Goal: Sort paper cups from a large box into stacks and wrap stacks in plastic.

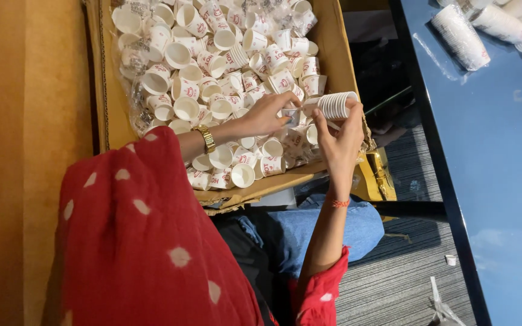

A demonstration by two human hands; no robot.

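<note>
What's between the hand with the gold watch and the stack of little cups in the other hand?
In the head view, one loose paper cup: the left hand pinches it right at the stack of cups held by the right hand.

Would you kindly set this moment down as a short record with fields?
Left hand: left hand reaches among loose paper cups, fingertips at one cup.
Right hand: right hand holds a nested stack of cups on its side.
Container: cardboard box, plastic-lined, full of white cups with red print.
Nearby: blue table bearing wrapped cup sleeves.
Floor: grey ribbed carpet.
</note>
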